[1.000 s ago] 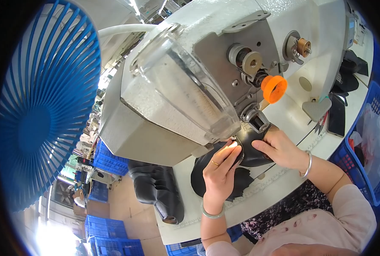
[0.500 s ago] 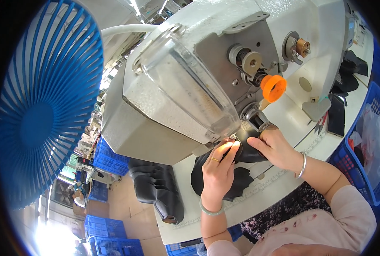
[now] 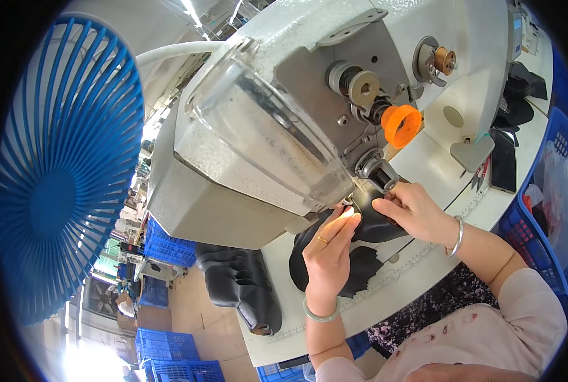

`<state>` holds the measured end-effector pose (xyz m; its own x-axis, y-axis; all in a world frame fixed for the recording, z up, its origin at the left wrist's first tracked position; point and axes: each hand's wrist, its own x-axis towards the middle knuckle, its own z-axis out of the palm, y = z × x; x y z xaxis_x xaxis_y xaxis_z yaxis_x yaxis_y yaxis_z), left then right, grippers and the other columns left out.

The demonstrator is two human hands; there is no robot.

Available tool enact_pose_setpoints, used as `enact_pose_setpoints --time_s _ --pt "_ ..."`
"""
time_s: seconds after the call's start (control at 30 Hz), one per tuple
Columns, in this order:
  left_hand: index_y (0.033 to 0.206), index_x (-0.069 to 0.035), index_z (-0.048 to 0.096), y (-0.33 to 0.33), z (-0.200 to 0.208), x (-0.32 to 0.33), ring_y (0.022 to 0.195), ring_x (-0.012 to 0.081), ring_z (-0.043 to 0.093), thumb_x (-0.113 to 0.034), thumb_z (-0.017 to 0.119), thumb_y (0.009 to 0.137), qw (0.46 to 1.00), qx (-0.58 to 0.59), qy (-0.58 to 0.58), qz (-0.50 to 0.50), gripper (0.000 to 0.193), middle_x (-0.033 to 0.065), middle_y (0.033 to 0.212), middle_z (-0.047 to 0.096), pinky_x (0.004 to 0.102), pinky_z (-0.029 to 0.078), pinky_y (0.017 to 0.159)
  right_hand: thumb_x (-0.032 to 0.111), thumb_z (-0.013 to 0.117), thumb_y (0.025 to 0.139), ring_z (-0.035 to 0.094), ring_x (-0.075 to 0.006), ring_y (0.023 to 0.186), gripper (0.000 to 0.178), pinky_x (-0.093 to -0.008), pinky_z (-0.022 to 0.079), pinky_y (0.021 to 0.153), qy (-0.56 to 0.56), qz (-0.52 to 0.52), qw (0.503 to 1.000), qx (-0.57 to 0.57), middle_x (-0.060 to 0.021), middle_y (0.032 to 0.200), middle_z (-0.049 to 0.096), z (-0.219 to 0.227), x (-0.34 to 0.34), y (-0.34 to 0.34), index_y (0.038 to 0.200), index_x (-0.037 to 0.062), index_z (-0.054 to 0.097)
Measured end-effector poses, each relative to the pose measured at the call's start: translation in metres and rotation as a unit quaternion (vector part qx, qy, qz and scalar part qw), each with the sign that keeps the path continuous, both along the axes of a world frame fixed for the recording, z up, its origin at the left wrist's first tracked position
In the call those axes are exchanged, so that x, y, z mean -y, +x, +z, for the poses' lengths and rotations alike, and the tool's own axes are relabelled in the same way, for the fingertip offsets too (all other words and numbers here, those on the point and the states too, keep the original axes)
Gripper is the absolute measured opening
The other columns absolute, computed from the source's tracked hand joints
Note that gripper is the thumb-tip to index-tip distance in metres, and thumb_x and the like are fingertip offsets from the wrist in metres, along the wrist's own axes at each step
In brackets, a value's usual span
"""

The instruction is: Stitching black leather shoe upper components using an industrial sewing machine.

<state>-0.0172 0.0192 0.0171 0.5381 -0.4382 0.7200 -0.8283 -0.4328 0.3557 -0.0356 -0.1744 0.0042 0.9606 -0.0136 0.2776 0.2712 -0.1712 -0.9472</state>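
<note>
A black leather-like piece (image 3: pixel 376 219) with a curved outline lies on the white sewing machine bed, below the machine head (image 3: pixel 233 172). My left hand (image 3: pixel 328 254), with a ring and a pale bangle, presses its closed fingers on the piece right by the needle area. That spot is partly hidden by the fingers and the clear guard (image 3: pixel 271 127). My right hand (image 3: pixel 417 213), wearing a silver bangle, pinches the piece's far right part between thumb and fingers. A jagged-edged black flap (image 3: pixel 360 270) spreads out toward me beside my left wrist.
A stack of black shaped pieces (image 3: pixel 239 280) overhangs the table's left edge. On the right lie a phone (image 3: pixel 503 162), red-handled snips (image 3: pixel 481 173) and a blue basket (image 3: pixel 551 210) with plastic bags. A blue fan (image 3: pixel 54 191) stands at left, near blue crates (image 3: pixel 166 344).
The view has shifted slightly, so the machine head sits a little farther left and higher. My right fingers have changed position a little on the black piece; my left hand stays by the needle area.
</note>
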Motion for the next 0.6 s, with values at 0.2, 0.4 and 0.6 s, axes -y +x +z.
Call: enact_pose_setpoints --time_s 0.2,0.4,0.6 --pt "0.098 0.001 0.071 0.002 0.001 0.001 0.099 0.0271 0.067 0.009 0.064 0.079 0.999 0.033 0.019 0.006 0.021 0.0116 0.095 0.069 0.0304 0.052 0.083 0.034 0.064 0.089 0.042 -0.0044 0.053 0.04 -0.0233 0.036 0.047 0.015 -0.015 1.0 -0.016 0.0011 0.057 0.052 -0.002 -0.003 0.002 0.074 -0.0024 0.058" --pt "0.097 0.001 0.069 0.005 -0.001 0.0 0.099 0.028 0.066 0.011 0.066 0.072 0.999 0.036 0.028 0.018 0.028 0.011 0.096 0.067 0.0328 0.055 0.08 0.031 0.065 0.089 0.049 -0.0087 0.051 0.038 -0.0254 0.04 0.048 0.011 -0.015 0.999 -0.041 -0.0053 0.058 0.057 -0.003 -0.003 0.008 0.07 -0.0003 0.055" --pt "0.097 0.0 0.07 0.006 -0.003 -0.001 0.096 0.0268 0.067 0.009 0.067 0.073 0.998 0.055 0.023 0.032 0.026 0.0105 0.096 0.068 0.032 0.055 0.079 0.023 0.07 0.085 0.055 -0.0112 0.052 0.035 -0.0267 0.042 0.049 0.031 -0.059 0.996 0.053 -0.0068 0.058 0.059 -0.009 -0.007 -0.002 0.099 -0.0014 0.05"
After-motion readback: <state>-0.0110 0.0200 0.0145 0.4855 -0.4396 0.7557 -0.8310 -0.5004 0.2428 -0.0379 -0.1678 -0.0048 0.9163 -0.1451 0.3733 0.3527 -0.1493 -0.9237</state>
